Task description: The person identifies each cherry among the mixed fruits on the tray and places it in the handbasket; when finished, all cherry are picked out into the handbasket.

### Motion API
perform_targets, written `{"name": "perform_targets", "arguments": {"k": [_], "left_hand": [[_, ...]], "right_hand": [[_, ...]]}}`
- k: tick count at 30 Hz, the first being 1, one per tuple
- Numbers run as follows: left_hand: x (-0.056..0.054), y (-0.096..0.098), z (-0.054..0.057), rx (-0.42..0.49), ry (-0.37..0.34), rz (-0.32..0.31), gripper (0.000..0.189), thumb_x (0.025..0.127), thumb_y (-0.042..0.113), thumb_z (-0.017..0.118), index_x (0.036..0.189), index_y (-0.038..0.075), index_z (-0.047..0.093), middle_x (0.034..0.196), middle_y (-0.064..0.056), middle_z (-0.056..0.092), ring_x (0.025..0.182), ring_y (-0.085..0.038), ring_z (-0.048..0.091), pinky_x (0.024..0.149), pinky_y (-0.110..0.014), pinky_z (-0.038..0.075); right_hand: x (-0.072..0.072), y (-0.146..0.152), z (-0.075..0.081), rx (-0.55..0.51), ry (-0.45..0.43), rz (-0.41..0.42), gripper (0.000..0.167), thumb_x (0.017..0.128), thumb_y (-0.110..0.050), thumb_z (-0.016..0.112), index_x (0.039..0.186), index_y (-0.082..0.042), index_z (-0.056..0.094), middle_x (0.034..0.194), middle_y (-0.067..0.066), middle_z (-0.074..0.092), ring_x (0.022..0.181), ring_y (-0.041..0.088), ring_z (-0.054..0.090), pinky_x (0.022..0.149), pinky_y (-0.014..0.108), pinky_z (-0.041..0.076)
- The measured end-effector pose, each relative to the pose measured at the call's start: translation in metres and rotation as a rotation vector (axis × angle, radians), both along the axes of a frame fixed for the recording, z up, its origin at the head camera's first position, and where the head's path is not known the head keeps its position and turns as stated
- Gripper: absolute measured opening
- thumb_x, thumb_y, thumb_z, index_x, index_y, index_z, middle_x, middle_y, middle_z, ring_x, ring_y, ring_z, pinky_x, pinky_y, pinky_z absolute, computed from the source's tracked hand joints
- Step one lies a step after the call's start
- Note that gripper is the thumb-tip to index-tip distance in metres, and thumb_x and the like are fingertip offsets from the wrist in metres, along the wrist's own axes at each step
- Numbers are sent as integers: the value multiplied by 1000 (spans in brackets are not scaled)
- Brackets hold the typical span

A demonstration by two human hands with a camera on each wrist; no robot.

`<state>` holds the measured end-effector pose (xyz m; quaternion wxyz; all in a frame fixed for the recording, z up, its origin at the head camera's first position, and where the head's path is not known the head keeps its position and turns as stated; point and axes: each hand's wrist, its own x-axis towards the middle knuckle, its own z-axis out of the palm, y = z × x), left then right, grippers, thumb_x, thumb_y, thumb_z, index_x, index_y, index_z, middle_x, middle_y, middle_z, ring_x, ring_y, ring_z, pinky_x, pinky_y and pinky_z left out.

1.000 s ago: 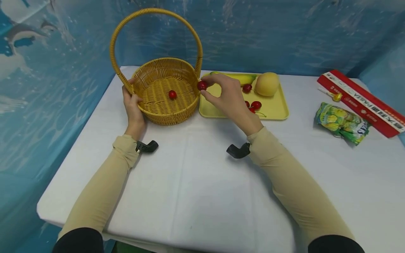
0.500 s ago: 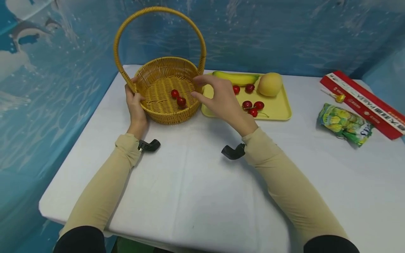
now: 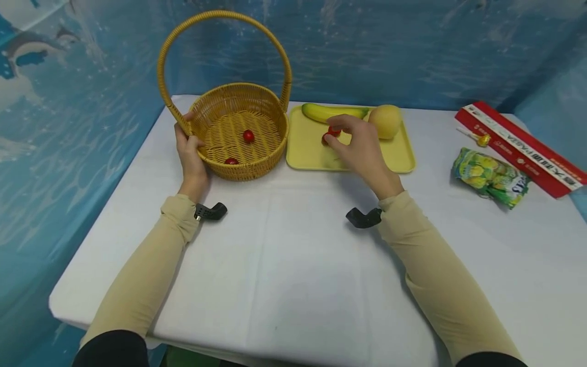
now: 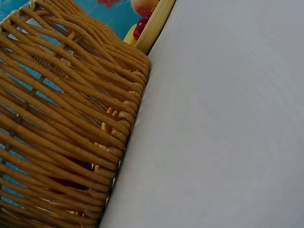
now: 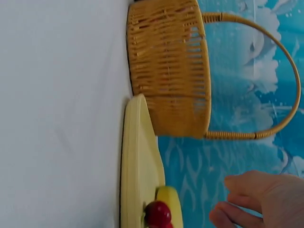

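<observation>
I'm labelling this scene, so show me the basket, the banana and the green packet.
Basket [image 3: 246, 172], head view: its front outer wall.
Banana [image 3: 332, 112], head view: middle of its peel.
Green packet [image 3: 489, 177], head view: middle of its front.

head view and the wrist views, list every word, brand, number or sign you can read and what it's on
"PASTA": white band of the red box
Other characters on that band, and the small print on the red part: too small to read
Lettering on the green packet: too blurred to read
Basket and yellow tray: no writing seen
Both wrist views: no readable text
</observation>
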<state>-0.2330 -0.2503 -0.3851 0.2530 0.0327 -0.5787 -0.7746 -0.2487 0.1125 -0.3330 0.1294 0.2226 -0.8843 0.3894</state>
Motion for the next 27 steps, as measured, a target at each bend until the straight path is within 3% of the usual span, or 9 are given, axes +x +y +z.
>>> {"name": "perform_targets", "arguments": {"k": [5,10,17,23,27], "left_hand": [[2,-1,1,4,-2,-9,63,84,0,33,143,13,45,159,-4,42,140,-28,41,115,-39,31],[2,0,1,18,4,-24,63,84,-1,32,145,13,44,160,-5,41,141,-29,41,116,-40,32],[-1,0,1,14,14,-24,64,83,-1,33,145,13,45,160,-6,40,143,-28,41,117,-39,32],[0,-1,0,30,3,-25,64,84,-2,33,144,15,46,160,-5,41,140,-29,42,115,-41,33],[0,-1,1,23,-3,-21,63,85,-2,33,144,16,46,160,-3,41,142,-28,42,117,-40,32]], "right_hand": [[-8,9,-9,8,-29,-33,36,95,-8,74,129,4,70,125,23,73,115,39,66,105,53,50],[-11,11,-22,60,-33,-40,38,95,-6,72,132,3,69,128,23,72,114,39,66,93,53,56],[-11,5,-34,167,-27,13,44,97,-14,72,138,2,65,138,22,67,131,40,58,114,52,42],[-11,0,-43,170,-14,82,45,98,-19,72,138,0,66,139,20,67,133,37,58,116,50,41],[-10,-5,-44,181,1,135,51,100,-22,70,145,-2,61,150,18,60,144,35,51,121,49,36]]}}
